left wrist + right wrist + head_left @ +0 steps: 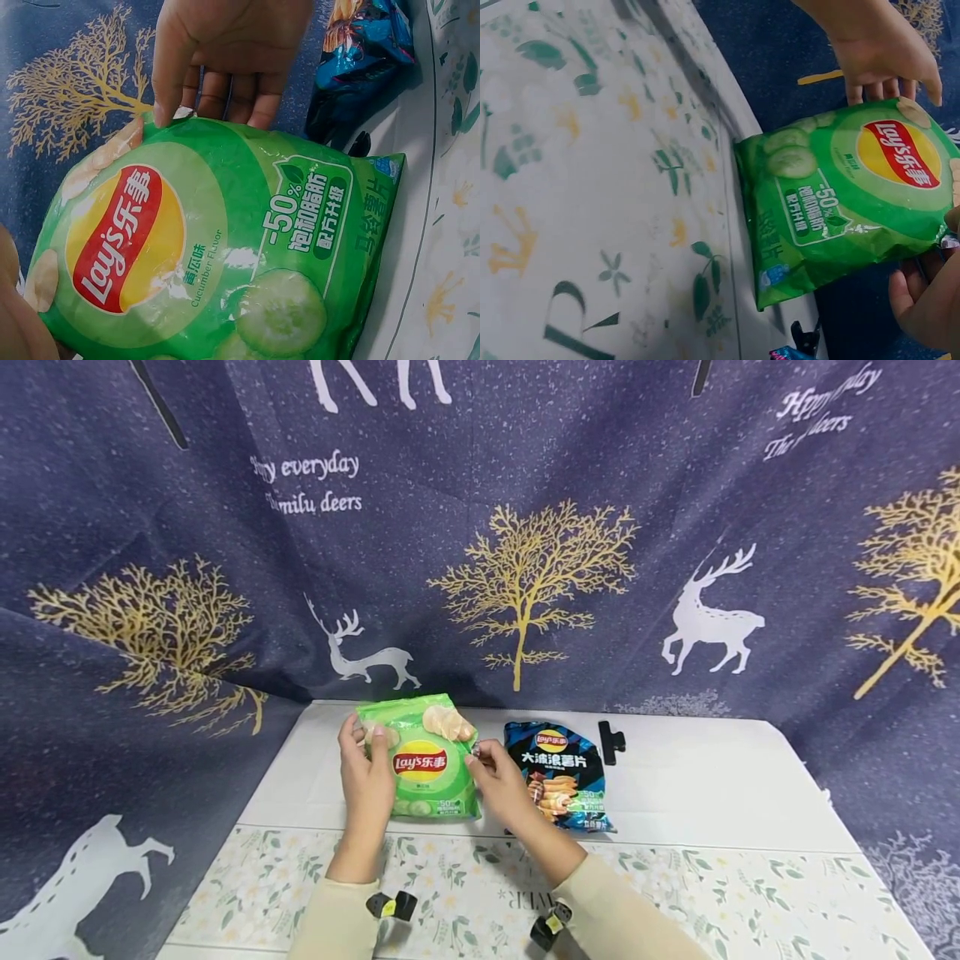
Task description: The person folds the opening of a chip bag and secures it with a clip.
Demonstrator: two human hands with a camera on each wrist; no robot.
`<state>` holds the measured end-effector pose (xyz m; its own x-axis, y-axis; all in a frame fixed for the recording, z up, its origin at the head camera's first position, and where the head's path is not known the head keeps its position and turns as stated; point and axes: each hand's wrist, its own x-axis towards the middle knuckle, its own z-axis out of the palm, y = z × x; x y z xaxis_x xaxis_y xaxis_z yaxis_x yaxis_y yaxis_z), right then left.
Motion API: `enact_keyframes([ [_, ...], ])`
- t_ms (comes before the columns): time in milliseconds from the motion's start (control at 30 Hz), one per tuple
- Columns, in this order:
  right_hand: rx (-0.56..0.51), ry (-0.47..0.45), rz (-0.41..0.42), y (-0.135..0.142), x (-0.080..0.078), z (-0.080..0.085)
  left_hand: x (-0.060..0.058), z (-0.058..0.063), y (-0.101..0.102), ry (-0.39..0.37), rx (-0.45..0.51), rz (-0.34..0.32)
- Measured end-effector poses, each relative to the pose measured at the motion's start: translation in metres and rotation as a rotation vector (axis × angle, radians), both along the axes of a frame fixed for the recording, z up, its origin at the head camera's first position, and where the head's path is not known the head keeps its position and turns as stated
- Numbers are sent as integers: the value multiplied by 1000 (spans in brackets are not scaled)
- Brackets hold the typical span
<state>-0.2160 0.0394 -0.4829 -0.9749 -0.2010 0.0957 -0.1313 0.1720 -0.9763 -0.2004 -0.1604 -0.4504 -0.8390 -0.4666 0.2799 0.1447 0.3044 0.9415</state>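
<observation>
A green Lay's potato chip bag (438, 789), printed with cucumber slices and "Cucumber Flavor", is held tilted up toward the back of the white tabletop. My left hand (369, 785) grips its left edge, thumb over the front and fingers round behind. On the opposite edge, my right hand (501, 783) pinches the bag near its upper right, where a bit of silver foil (949, 242) shows beside the fingertips. The left wrist view shows the bag (206, 195) puffed up, with the right thumb on its edge and the other fingers partly hidden behind it.
Just right of my right hand lies a dark blue Lay's chip bag (566, 777). Beside it is a black bag clip (611, 743). A floral cloth (450, 877) covers the table's front, and a navy curtain with deer and trees (480, 527) hangs behind.
</observation>
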Motion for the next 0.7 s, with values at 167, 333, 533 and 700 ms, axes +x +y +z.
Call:
enact_keyframes([
  [167, -1, 26, -4, 0, -2, 2, 2, 2, 1, 4, 4, 13],
  [333, 6, 38, 9, 1, -2, 3, 3, 4, 1, 21, -7, 30],
  [533, -5, 44, 19, 1, -3, 3, 7, 11, 1, 115, -165, 118],
  [700, -13, 44, 24, 1, -3, 3, 8, 18, 4, 195, -260, 140],
])
